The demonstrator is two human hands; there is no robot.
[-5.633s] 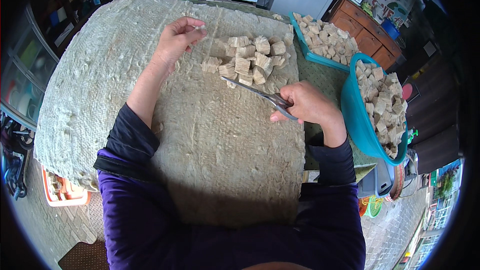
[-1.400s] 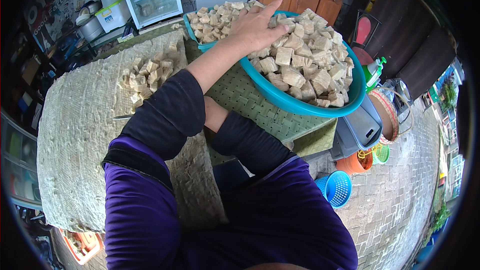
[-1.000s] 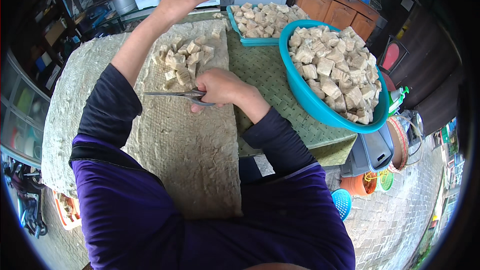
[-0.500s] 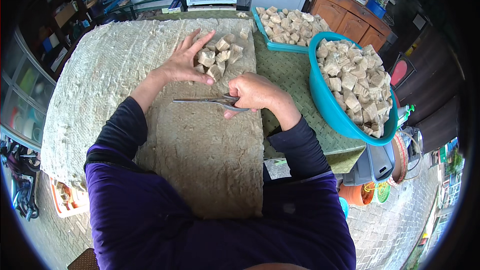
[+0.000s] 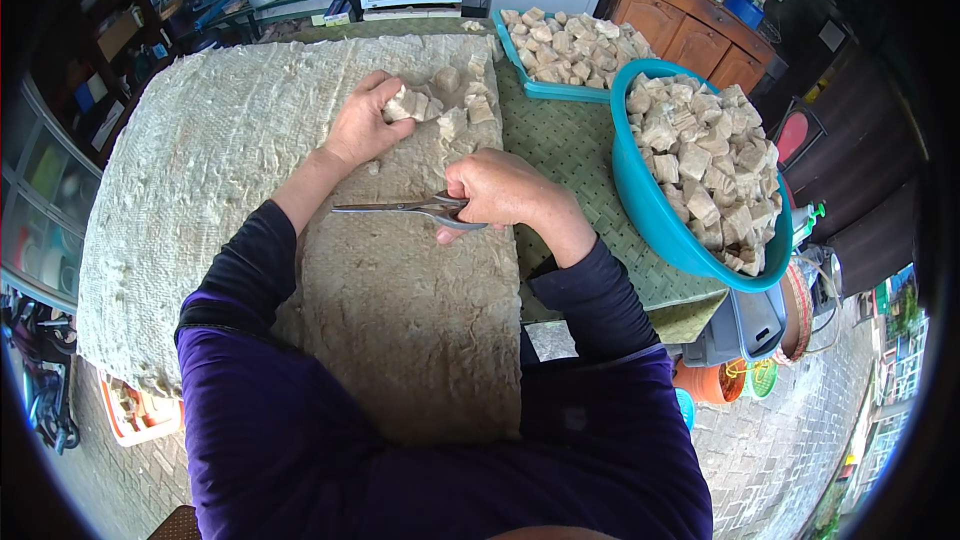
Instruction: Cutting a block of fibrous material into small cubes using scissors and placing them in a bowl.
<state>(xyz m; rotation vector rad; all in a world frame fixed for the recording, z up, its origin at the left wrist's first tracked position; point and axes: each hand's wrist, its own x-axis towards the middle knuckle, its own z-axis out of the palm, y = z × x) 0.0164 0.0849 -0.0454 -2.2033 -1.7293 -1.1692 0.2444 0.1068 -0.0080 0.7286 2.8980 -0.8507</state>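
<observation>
A thick, pale fibrous mat [image 5: 220,140] lies over the table, with one strip running down toward my body. My left hand [image 5: 362,125] is closed around a small cluster of beige, fibrous-looking chunks [image 5: 412,103] near the strip's far end. Just right of those fingers, loose chunks [image 5: 479,108] rest on the mat. My right hand [image 5: 500,188] grips a pair of scissors [image 5: 400,206] by the handles, low over the strip. The blades point left and look nearly closed.
To the right, a teal basin [image 5: 628,185] is heaped with similar chunks. Behind it, a teal tray [image 5: 565,93] holds more. A green patterned cloth [image 5: 560,155] covers the table beneath them. Under the mat's left edge stands an orange-and-white container [image 5: 140,430].
My left hand has gone from spread fingers beside the pile to closed around several chunks. Fewer chunks lie loose. The scissors have barely moved, and the view has shifted slightly.
</observation>
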